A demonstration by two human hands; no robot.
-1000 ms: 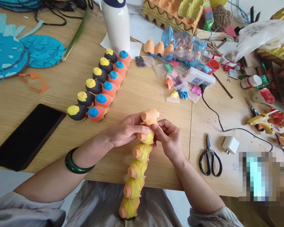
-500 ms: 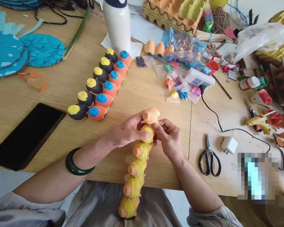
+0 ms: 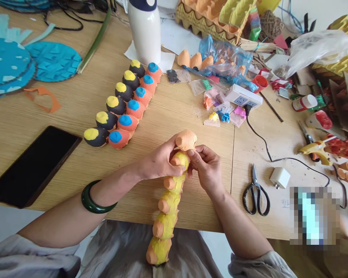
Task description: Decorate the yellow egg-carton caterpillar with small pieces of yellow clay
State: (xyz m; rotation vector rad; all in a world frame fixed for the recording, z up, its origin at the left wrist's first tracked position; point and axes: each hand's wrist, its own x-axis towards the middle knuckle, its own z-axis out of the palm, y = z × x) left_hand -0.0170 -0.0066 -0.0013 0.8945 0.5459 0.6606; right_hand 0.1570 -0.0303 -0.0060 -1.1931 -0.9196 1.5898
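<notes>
A strip of egg carton cups (image 3: 168, 202) runs from my lap up over the table edge. Yellow clay coats the sides of most cups, and their tips show bare orange; the cup at the far end is all orange. My left hand (image 3: 159, 158) is closed around the strip near that end, its thumb on a yellow cup. My right hand (image 3: 204, 166) pinches the strip's right edge just below the orange cup, thumb on top; the other fingers are partly hidden. Beyond my left hand stand two joined rows of painted carton cups (image 3: 127, 104), black with yellow tops and orange-red with blue tops.
A black phone or tablet (image 3: 34, 166) lies at left. Scissors (image 3: 255, 193), a white charger (image 3: 280, 177) and a power strip (image 3: 243, 95) with its cord are at right. Clay packets (image 3: 223, 114), a white bottle (image 3: 145, 34) and egg trays (image 3: 211, 23) stand farther back.
My left thumb has slid slightly down the yellow cup, and more of that cup's orange tip shows. The strip has tilted a little; both hands keep their hold.
</notes>
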